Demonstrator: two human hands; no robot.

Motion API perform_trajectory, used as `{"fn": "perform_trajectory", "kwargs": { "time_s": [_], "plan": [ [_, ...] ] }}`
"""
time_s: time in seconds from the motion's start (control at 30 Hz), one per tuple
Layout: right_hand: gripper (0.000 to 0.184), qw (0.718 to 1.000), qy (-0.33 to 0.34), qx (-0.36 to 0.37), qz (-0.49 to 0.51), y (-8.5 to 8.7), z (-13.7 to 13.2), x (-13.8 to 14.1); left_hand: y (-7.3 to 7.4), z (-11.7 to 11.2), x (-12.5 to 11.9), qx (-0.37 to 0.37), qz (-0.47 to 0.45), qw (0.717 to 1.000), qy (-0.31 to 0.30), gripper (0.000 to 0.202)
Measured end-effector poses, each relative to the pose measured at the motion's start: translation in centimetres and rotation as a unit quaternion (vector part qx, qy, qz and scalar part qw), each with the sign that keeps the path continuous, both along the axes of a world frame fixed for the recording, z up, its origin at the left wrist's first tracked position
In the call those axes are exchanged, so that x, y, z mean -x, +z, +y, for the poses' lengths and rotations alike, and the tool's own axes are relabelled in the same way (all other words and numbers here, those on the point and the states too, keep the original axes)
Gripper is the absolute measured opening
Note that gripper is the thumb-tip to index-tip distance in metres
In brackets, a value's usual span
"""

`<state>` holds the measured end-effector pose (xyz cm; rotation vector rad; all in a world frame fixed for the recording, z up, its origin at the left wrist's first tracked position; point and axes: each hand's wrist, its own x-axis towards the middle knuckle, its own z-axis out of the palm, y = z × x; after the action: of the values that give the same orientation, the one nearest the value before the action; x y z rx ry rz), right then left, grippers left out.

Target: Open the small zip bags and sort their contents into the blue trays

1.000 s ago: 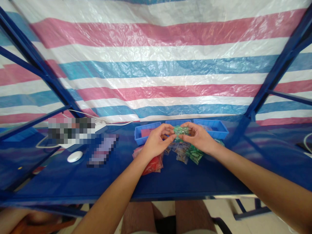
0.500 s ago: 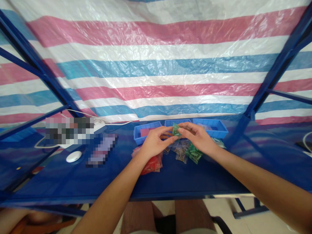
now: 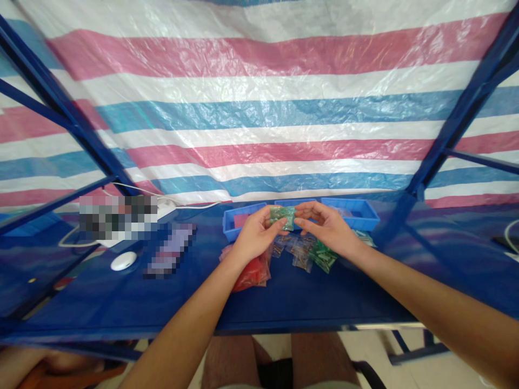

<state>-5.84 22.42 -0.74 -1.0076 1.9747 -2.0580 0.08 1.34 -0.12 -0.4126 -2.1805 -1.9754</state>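
The left hand (image 3: 254, 236) has its thumb and fingers pinched on a small green packet (image 3: 283, 215), gripping it by its left edge and holding it up above the table (image 3: 284, 302). The right hand (image 3: 326, 229) is loosely curled, half open, its fingertips (image 3: 299, 214) just at the packet's right edge; whether they actually press it I cannot tell from here. So the packet sits right between the two hands, lifted in front of the middle blue tray (image 3: 292, 203).

Three shallow blue trays stand in a row along the far side: the left tray (image 3: 231, 222) has something pinkish in it, and the right tray (image 3: 359, 212) is partly hidden by the right hand. Under the hands lies a loose heap of small packets: red packets (image 3: 255, 273) beneath the left wrist, clear mixed packets (image 3: 298, 249) in the middle and green packets (image 3: 324, 255) under the right hand.

Further left on the table lies a white oval thing (image 3: 124, 260) with a white cable (image 3: 138, 189) running behind it. A striped pink, white and blue tarpaulin (image 3: 259, 108) hangs behind everything, framed by blue metal bars (image 3: 458, 124).
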Motion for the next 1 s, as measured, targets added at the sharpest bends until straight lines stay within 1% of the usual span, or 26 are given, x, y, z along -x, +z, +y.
{"fn": "perform_trajectory", "kwargs": {
  "time_s": [0.1, 0.17, 0.2, 0.27, 0.37, 0.4, 0.43, 0.5, 0.57, 0.63, 0.7, 0.8, 0.83, 0.9, 0.97, 1.0],
  "plan": [
    [0.037, 0.999, 0.033, -0.03, 0.008, -0.1, 0.1, -0.1, 0.3, 0.4, -0.5, 0.003, -0.011, 1.0, -0.024, 0.057],
    [0.035, 0.999, 0.033, -0.04, 0.015, 0.1, 0.1, -0.1, 0.4, 0.6, -0.7, 0.018, -0.013, 0.999, -0.026, 0.062],
    [0.035, 0.999, 0.026, -0.039, 0.013, 0.1, 0.0, -0.1, 0.4, 0.6, -0.8, 0.031, -0.003, 0.999, -0.017, 0.062],
    [0.037, 1.0, 0.003, -0.028, 0.001, 0.1, 0.0, 0.1, 0.4, 0.6, -0.7, 0.068, 0.036, 0.997, 0.025, 0.06],
    [0.036, 0.999, -0.04, 0.008, -0.025, 0.0, 0.0, 0.7, 0.5, 0.4, -0.7, 0.138, 0.109, 0.979, 0.101, 0.05],
    [0.036, 0.998, -0.052, 0.022, -0.031, -0.2, 0.0, 0.9, 0.6, 0.5, -0.8, 0.16, 0.127, 0.973, 0.109, 0.045],
    [0.036, 0.997, -0.061, 0.034, -0.035, -0.3, 0.0, 1.0, 0.7, 0.5, -0.9, 0.177, 0.14, 0.968, 0.104, 0.041],
    [0.036, 0.997, -0.059, 0.043, -0.037, -0.4, 0.0, 1.2, 0.9, 0.7, -1.1, 0.195, 0.153, 0.966, 0.072, 0.037],
    [0.036, 0.998, -0.04, 0.038, -0.033, -0.5, 0.0, 1.0, 0.9, 1.0, -1.3, 0.19, 0.145, 0.97, 0.037, 0.04],
    [0.034, 0.999, -0.013, 0.026, -0.024, -0.4, -0.1, 0.6, 0.8, 1.2, -1.3, 0.181, 0.126, 0.975, 0.019, 0.046],
    [0.032, 0.999, 0.015, 0.023, -0.023, -0.1, -0.3, 0.1, 0.6, 1.1, -1.1, 0.178, 0.112, 0.977, 0.022, 0.046],
    [0.031, 0.998, 0.037, 0.03, -0.039, 0.2, -0.4, -0.3, 0.3, 0.6, -0.7, 0.181, 0.099, 0.977, 0.058, 0.034],
    [0.032, 0.998, 0.028, 0.032, -0.04, 0.2, -0.4, -0.3, 0.2, 0.4, -0.5, 0.178, 0.093, 0.977, 0.071, 0.031],
    [0.033, 0.999, -0.018, 0.031, -0.02, 0.2, -0.3, 0.0, 0.0, 0.2, -0.2, 0.156, 0.076, 0.981, 0.083, 0.029],
    [0.039, 0.996, -0.081, 0.034, 0.016, 0.1, -0.2, 0.3, -0.2, 0.1, 0.1, 0.108, 0.06, 0.989, 0.075, 0.03],
    [0.043, 0.994, -0.1, 0.035, 0.029, 0.0, -0.2, 0.5, -0.2, 0.2, 0.1, 0.082, 0.054, 0.993, 0.068, 0.031]
  ]
}}
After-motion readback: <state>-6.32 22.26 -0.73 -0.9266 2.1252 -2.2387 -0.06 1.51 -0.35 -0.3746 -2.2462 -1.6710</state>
